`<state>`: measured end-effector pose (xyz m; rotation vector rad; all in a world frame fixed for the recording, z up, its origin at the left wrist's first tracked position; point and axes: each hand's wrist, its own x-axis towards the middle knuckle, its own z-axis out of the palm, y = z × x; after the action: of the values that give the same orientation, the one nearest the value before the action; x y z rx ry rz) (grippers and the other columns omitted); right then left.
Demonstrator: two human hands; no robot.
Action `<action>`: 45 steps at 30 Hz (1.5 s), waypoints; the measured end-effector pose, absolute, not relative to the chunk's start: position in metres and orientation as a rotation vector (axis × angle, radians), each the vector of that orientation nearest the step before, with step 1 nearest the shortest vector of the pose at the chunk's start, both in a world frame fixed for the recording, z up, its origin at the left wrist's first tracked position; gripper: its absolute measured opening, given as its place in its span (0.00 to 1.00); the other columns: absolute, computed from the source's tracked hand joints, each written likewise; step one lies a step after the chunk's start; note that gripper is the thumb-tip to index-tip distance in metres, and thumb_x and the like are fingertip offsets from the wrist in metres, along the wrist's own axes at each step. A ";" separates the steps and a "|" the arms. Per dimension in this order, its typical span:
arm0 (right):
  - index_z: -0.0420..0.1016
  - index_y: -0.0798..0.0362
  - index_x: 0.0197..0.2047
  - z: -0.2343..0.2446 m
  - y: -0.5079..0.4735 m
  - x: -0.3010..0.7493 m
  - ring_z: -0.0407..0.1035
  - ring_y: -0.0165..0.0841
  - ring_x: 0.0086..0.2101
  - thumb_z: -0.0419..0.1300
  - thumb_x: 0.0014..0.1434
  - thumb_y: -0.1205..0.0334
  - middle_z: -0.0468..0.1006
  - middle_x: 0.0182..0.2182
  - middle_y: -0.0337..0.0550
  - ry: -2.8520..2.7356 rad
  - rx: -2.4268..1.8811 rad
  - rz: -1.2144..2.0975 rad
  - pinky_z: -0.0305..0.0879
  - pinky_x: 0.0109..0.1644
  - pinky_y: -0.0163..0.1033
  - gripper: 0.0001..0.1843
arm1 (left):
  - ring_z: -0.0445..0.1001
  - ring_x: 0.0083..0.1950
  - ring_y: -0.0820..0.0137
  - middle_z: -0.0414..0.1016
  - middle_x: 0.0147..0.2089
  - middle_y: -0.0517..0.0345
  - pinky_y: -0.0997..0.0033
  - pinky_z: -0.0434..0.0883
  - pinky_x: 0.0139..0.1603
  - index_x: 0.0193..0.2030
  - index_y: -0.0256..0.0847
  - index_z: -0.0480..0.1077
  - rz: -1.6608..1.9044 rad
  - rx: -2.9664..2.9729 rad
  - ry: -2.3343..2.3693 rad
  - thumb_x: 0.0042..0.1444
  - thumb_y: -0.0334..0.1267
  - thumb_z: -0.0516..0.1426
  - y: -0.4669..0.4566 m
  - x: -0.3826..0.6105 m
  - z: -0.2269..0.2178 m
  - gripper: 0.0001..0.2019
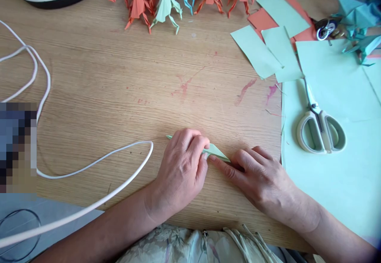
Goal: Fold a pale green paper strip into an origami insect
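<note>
A narrow folded piece of light green paper (pixel 214 151) lies on the wooden table, its pointed tips showing on both sides of my left hand (pixel 185 163). That hand is closed over the paper's middle, with thumb and fingers pinching it and hiding much of the folds. My right hand (pixel 258 175) rests on the table to the right. Its index finger reaches along the lower edge of the paper near the right tip, while the other fingers are curled under; whether they grip the paper I cannot tell.
Finished orange, green and blue paper figures (pixel 138 0) stand along the back. Cut green paper rectangles (pixel 257 52) lie at the back right. Scissors (pixel 321 130) rest on large green sheets (pixel 327 191). A white cable (pixel 89 211) loops across the left side.
</note>
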<state>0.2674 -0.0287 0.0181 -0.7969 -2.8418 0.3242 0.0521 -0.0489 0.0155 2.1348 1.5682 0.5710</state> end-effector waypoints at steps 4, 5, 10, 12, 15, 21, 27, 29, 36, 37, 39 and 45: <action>0.67 0.59 0.65 0.015 -0.030 0.269 0.57 0.36 0.29 0.47 0.69 0.70 0.65 0.30 0.44 -2.857 -0.791 0.293 0.58 0.34 0.43 0.24 | 0.66 0.47 0.62 0.65 0.46 0.52 0.59 0.67 0.51 0.44 0.40 0.65 0.552 2.172 1.596 0.60 0.25 0.53 -0.048 0.054 0.015 0.08; 0.67 0.59 0.66 0.015 -0.030 0.269 0.56 0.36 0.29 0.47 0.69 0.70 0.65 0.30 0.44 -2.858 -0.791 0.286 0.58 0.33 0.43 0.24 | 0.66 0.47 0.62 0.65 0.46 0.52 0.59 0.67 0.51 0.44 0.40 0.65 0.543 2.178 1.599 0.59 0.25 0.53 -0.048 0.054 0.015 0.09; 0.68 0.59 0.64 0.016 -0.030 0.268 0.58 0.35 0.29 0.46 0.70 0.70 0.67 0.30 0.44 -2.853 -0.778 0.245 0.58 0.33 0.43 0.22 | 0.66 0.47 0.61 0.65 0.46 0.52 0.58 0.66 0.50 0.44 0.41 0.66 0.510 2.171 1.610 0.58 0.24 0.53 -0.048 0.055 0.014 0.11; 0.71 0.60 0.61 0.018 -0.031 0.268 0.60 0.35 0.29 0.46 0.70 0.71 0.68 0.30 0.45 -2.848 -0.759 0.220 0.59 0.33 0.43 0.21 | 0.65 0.47 0.61 0.65 0.46 0.52 0.58 0.66 0.51 0.44 0.41 0.65 0.510 2.174 1.607 0.57 0.23 0.53 -0.049 0.055 0.014 0.11; 0.74 0.62 0.57 0.021 -0.034 0.268 0.61 0.34 0.29 0.48 0.70 0.72 0.69 0.29 0.44 -2.824 -0.704 0.157 0.60 0.34 0.43 0.18 | 0.65 0.47 0.61 0.64 0.46 0.53 0.58 0.66 0.51 0.43 0.42 0.66 0.505 2.180 1.607 0.57 0.23 0.53 -0.049 0.055 0.014 0.11; 0.76 0.64 0.54 0.022 -0.037 0.271 0.64 0.35 0.29 0.48 0.69 0.73 0.71 0.30 0.46 -2.805 -0.659 0.185 0.63 0.35 0.45 0.18 | 0.65 0.46 0.62 0.64 0.45 0.52 0.58 0.66 0.50 0.40 0.41 0.66 0.507 2.194 1.592 0.59 0.24 0.53 -0.048 0.053 0.014 0.08; 0.75 0.66 0.54 0.020 -0.036 0.271 0.66 0.36 0.31 0.46 0.69 0.74 0.73 0.32 0.48 -2.789 -0.663 0.243 0.63 0.37 0.45 0.19 | 0.65 0.45 0.62 0.65 0.46 0.51 0.58 0.66 0.50 0.40 0.40 0.66 0.507 2.190 1.589 0.58 0.24 0.52 -0.047 0.053 0.014 0.08; 0.74 0.67 0.55 0.020 -0.036 0.271 0.66 0.36 0.31 0.46 0.69 0.74 0.74 0.31 0.48 -2.782 -0.668 0.259 0.63 0.36 0.45 0.19 | 0.65 0.45 0.62 0.65 0.45 0.51 0.58 0.66 0.50 0.40 0.40 0.66 0.506 2.190 1.590 0.58 0.24 0.52 -0.047 0.053 0.014 0.08; 0.75 0.68 0.53 0.021 -0.037 0.278 0.64 0.35 0.28 0.51 0.67 0.75 0.72 0.29 0.46 -2.751 -0.665 0.283 0.62 0.35 0.45 0.16 | 0.65 0.45 0.62 0.65 0.45 0.52 0.58 0.66 0.50 0.39 0.41 0.67 0.511 2.192 1.583 0.58 0.24 0.53 -0.047 0.052 0.013 0.08; 0.74 0.68 0.54 0.021 -0.037 0.280 0.64 0.35 0.28 0.51 0.67 0.75 0.72 0.29 0.47 -2.747 -0.669 0.281 0.62 0.34 0.44 0.17 | 0.65 0.45 0.62 0.65 0.45 0.52 0.58 0.66 0.50 0.39 0.41 0.67 0.513 2.195 1.579 0.58 0.24 0.53 -0.047 0.052 0.013 0.08; 0.73 0.68 0.56 0.020 -0.038 0.283 0.63 0.35 0.28 0.51 0.67 0.75 0.73 0.29 0.47 -2.749 -0.680 0.272 0.62 0.34 0.44 0.17 | 0.64 0.44 0.62 0.65 0.45 0.51 0.58 0.66 0.49 0.39 0.40 0.67 0.519 2.197 1.576 0.58 0.24 0.53 -0.047 0.052 0.013 0.08; 0.75 0.66 0.53 0.019 -0.038 0.285 0.63 0.36 0.29 0.50 0.68 0.74 0.72 0.29 0.46 -2.780 -0.675 0.270 0.62 0.35 0.45 0.16 | 0.65 0.46 0.60 0.66 0.46 0.50 0.56 0.66 0.49 0.38 0.40 0.66 0.502 2.193 1.627 0.61 0.31 0.55 -0.047 0.056 0.015 0.01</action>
<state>0.2848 -0.0377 0.0187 -0.6746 -2.7801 0.2695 0.0565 -0.0465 0.0151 2.1931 1.6272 0.5016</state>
